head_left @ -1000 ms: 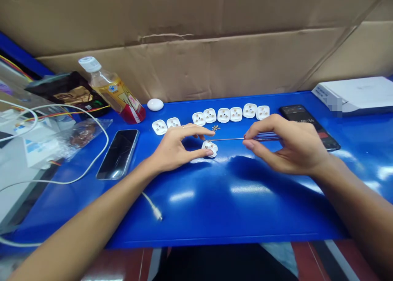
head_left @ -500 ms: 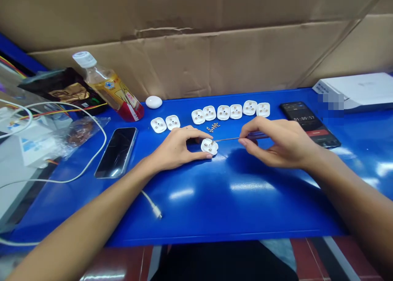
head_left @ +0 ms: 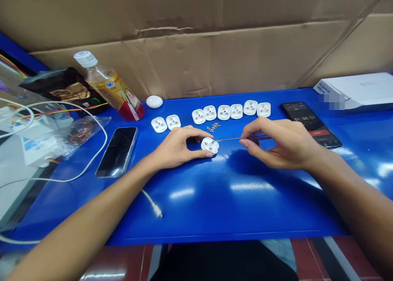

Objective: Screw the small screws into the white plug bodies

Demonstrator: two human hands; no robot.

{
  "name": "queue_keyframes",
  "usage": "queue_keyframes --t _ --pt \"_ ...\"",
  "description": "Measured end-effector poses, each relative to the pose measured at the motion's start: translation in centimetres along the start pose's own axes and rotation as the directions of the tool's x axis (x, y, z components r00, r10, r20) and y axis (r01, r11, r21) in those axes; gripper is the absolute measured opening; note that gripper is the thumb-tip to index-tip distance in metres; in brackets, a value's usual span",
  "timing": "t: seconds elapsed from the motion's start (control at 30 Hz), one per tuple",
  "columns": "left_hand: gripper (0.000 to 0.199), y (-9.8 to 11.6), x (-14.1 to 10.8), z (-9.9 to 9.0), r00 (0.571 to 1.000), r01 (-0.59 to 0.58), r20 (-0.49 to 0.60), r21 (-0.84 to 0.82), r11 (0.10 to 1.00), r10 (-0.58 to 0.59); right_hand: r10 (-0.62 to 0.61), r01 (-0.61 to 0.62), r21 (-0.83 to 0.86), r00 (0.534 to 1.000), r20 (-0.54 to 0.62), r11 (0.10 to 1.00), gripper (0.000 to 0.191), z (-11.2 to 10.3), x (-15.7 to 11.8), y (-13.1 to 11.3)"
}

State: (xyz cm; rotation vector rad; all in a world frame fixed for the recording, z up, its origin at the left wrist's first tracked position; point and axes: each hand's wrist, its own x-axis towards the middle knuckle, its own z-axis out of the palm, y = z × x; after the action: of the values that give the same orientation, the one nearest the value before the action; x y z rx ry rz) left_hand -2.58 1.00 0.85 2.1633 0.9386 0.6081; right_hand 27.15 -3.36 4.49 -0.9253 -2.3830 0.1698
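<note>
Between the thumb and fingers of my left hand (head_left: 181, 148) sits a small white plug housing (head_left: 210, 146) with brass-coloured metal parts inside. My right hand (head_left: 276, 144) is closed on a thin-shafted screwdriver (head_left: 229, 139), its handle mostly covered by the fingers. The shaft points left, and its tip is at the right upper side of the housing, near a metal part. Just behind the held housing lies a small pile of brass-coloured screws (head_left: 213, 127). A row of similar white housings (head_left: 224, 112) stretches along the back, with two more (head_left: 159, 124) to the left.
A phone (head_left: 117, 152) and a white cable (head_left: 157, 210) lie left of centre. Behind them stand a drink bottle (head_left: 113, 88) and a white egg-shaped object (head_left: 154, 102). At right are a phone showing a timer (head_left: 310, 123) and a white box (head_left: 359, 88). Cardboard (head_left: 245, 56) lines the back.
Almost nothing differs. The whole view has shifted very slightly, and both hands keep their grips, with the screwdriver tip still at the housing.
</note>
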Motion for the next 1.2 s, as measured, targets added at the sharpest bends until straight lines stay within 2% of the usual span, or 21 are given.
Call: queue_keyframes --t 0.73,1.0,1.2 --pt "0.049 0.12 0.09 -0.09 1.000 0.019 0.010 -0.044 0.999 -0.019 0.006 -0.006 -0.011 1.000 0.004 1.000 0.007 -0.09 0.18 -0.15" --pt "0.048 0.07 0.04 0.00 1.000 -0.008 0.017 0.003 1.000 0.008 0.033 -0.033 -0.067 0.999 0.004 0.997 0.008 0.28 -0.12 0.37" --pt "0.045 0.16 -0.02 0.07 1.000 -0.019 0.022 0.004 1.000 0.019 0.064 -0.064 0.074 0.998 0.001 0.995 0.017 0.28 0.12 0.04"
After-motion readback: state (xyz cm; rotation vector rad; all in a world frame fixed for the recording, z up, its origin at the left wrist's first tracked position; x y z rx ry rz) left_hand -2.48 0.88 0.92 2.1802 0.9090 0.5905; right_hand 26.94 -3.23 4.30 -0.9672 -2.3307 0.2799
